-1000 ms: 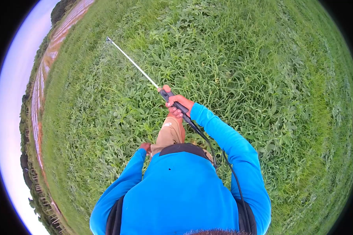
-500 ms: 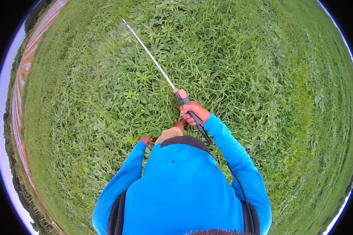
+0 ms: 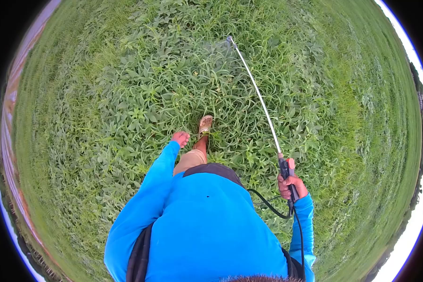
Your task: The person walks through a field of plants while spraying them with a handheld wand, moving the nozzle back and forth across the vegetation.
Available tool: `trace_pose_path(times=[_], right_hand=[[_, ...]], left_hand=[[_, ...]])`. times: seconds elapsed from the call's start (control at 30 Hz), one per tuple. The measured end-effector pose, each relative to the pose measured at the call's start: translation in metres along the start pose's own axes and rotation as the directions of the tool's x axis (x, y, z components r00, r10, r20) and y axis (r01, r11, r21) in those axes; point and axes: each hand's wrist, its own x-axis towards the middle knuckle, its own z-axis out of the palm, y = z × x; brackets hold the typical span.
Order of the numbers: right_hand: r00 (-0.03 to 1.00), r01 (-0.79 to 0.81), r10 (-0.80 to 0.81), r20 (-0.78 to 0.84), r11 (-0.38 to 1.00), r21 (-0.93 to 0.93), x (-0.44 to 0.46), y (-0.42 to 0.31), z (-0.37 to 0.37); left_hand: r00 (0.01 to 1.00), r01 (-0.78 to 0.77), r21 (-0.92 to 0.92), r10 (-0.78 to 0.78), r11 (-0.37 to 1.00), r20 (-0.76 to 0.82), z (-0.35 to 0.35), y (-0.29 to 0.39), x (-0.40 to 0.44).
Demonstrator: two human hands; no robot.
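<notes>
My right hand (image 3: 291,186) is wrapped round the dark handle of a sprayer wand (image 3: 258,92), out to the right of my body. The thin pale tube slants up and to the left, and a faint mist shows at its nozzle (image 3: 229,39) over the leaves. A black hose (image 3: 300,235) hangs from the handle and loops beside my waist. My left hand (image 3: 181,138) hovers in front of my left hip with its fingers curled and nothing visible in them. Near it, one shoe (image 3: 205,123) stands among the plants.
Dense green plants and grass (image 3: 141,84) surround my legs on all sides. A strip of reddish bare ground (image 3: 11,105) runs along the far left edge. Dark straps (image 3: 140,254) lie at both sides of my blue top.
My right hand has swung the wand to the right, its nozzle moving from upper left to above centre. My left hand has come forward and up, and a shoe now shows.
</notes>
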Motion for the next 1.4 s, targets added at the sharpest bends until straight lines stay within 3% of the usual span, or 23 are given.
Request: trace_pose_path(times=[0.13, 0.2, 0.27, 0.3, 0.37, 0.43, 0.5, 0.53, 0.57, 0.6, 0.63, 0.67, 0.7, 0.73, 0.77, 0.83, 0.9, 0.97, 1.03, 1.1, 1.2, 1.3, 1.4], right_hand=[[0.999, 0.033, -0.028, -0.043, 0.993, 0.115, -0.012, 0.009, -0.032], [0.994, 0.084, -0.076, -0.074, 0.99, 0.116, -0.015, 0.006, -0.04], [0.981, 0.156, -0.139, -0.134, 0.98, 0.127, -0.014, 0.004, -0.055], [0.98, 0.163, -0.144, -0.139, 0.977, 0.135, -0.012, 0.001, -0.062], [0.958, 0.239, -0.205, -0.202, 0.957, 0.162, -0.007, -0.01, -0.075], [0.951, 0.247, -0.206, -0.229, 0.954, 0.168, 0.001, -0.022, -0.09], [0.828, 0.385, -0.335, -0.45, 0.923, 0.022, 0.012, -0.038, -0.095], [0.758, 0.385, -0.406, -0.511, 0.91, -0.151, 0.02, -0.049, -0.1], [0.755, 0.387, -0.407, -0.515, 0.909, -0.152, 0.026, -0.061, -0.103], [0.647, 0.38, -0.453, -0.613, 0.889, -0.256, 0.033, -0.075, -0.101], [0.522, 0.357, -0.502, -0.69, 0.863, -0.358, 0.04, -0.09, -0.098], [0.435, 0.335, -0.514, -0.739, 0.854, -0.398, 0.047, -0.106, -0.096], [0.43, 0.334, -0.52, -0.738, 0.851, -0.405, 0.054, -0.121, -0.099], [0.388, 0.33, -0.538, -0.748, 0.839, -0.432, 0.061, -0.136, -0.102], [0.346, 0.322, -0.557, -0.755, 0.827, -0.462, 0.068, -0.151, -0.103], [0.381, 0.326, -0.546, -0.746, 0.834, -0.445, 0.079, -0.178, -0.078], [0.58, 0.55, -0.471, -0.665, 0.828, -0.106, 0.088, -0.196, -0.063], [0.82, 0.482, -0.383, -0.425, 0.863, 0.152, 0.092, -0.213, -0.056], [0.909, 0.403, -0.356, -0.216, 0.883, 0.24, 0.101, -0.227, -0.037], [0.921, 0.383, -0.347, -0.175, 0.887, 0.259, 0.109, -0.235, 0.0], [0.96, 0.272, -0.279, -0.024, 0.909, 0.316, 0.129, -0.239, 0.034], [0.971, 0.135, -0.187, 0.15, 0.944, 0.302, 0.152, -0.253, 0.07], [0.971, 0.059, -0.116, 0.207, 0.963, 0.264, 0.18, -0.271, 0.112]], left_hand=[[0.992, 0.121, -0.043, -0.119, 0.992, 0.028, -0.023, -0.088, -0.01], [0.962, 0.266, 0.031, -0.263, 0.964, -0.069, -0.029, -0.109, -0.035], [0.911, 0.413, 0.1, -0.41, 0.905, -0.05, -0.048, -0.165, -0.013], [0.912, 0.411, 0.11, -0.408, 0.905, -0.047, -0.052, -0.168, -0.025], [0.98, 0.159, 0.514, -0.198, 0.843, 0.02, -0.058, -0.157, -0.051], [0.99, 0.085, 0.612, -0.137, 0.786, 0.039, -0.055, -0.141, -0.047], [0.998, -0.037, 0.759, -0.017, 0.65, 0.063, -0.055, -0.127, -0.035], [0.996, -0.09, 0.817, 0.042, 0.57, 0.08, -0.056, -0.121, -0.028], [0.99, -0.138, 0.865, 0.101, 0.482, 0.101, -0.06, -0.115, -0.021], [0.989, -0.142, 0.864, 0.102, 0.483, 0.106, -0.064, -0.116, -0.006], [0.968, -0.243, 0.658, 0.222, 0.713, 0.117, -0.067, -0.123, 0.02], [0.937, -0.344, 0.382, 0.337, 0.858, 0.088, -0.068, -0.124, 0.044], [0.936, -0.348, 0.375, 0.34, 0.859, 0.09, -0.068, -0.117, 0.064], [0.994, -0.105, 0.185, 0.096, 0.977, 0.056, -0.067, -0.104, 0.083], [0.984, 0.16, -0.016, -0.158, 0.987, 0.077, -0.066, -0.091, 0.101], [0.976, 0.217, -0.111, -0.218, 0.97, 0.005, -0.061, -0.034, 0.097], [0.963, 0.264, -0.158, -0.25, 0.952, 0.102, -0.071, -0.009, 0.118], [0.963, 0.269, -0.158, -0.266, 0.95, 0.041, -0.072, 0.035, 0.117], [0.98, 0.197, -0.148, -0.192, 0.969, 0.05, -0.083, 0.061, 0.128], [0.978, 0.204, -0.174, -0.193, 0.963, 0.078, -0.091, 0.085, 0.138], [0.996, 0.03, -0.202, -0.011, 0.979, 0.093, -0.108, 0.112, 0.144], [0.994, 0.04, -0.283, -0.009, 0.958, 0.107, -0.118, 0.127, 0.156], [0.997, 0.03, -0.268, -0.009, 0.963, 0.082, -0.123, 0.133, 0.161]])
